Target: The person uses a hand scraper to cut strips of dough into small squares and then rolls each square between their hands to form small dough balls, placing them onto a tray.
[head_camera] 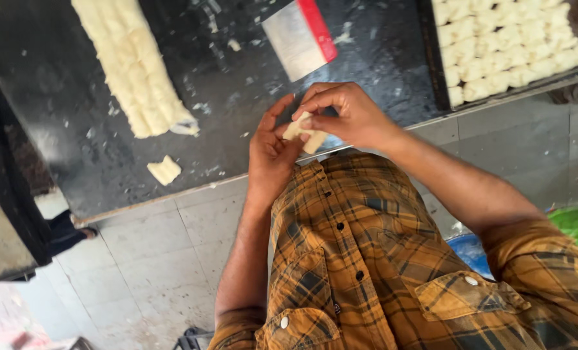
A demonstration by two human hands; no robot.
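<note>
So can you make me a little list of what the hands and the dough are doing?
left hand: cups the dough piece from below
right hand: pinches the same piece from above
cut piece: lies alone on the dark table
dough strip: long, scored, on the table
scraper: metal, red handle, lying free
tray: holds rows of shaped pieces

Pale dough piece point(305, 133); mustard plaid shirt point(366, 259)
</note>
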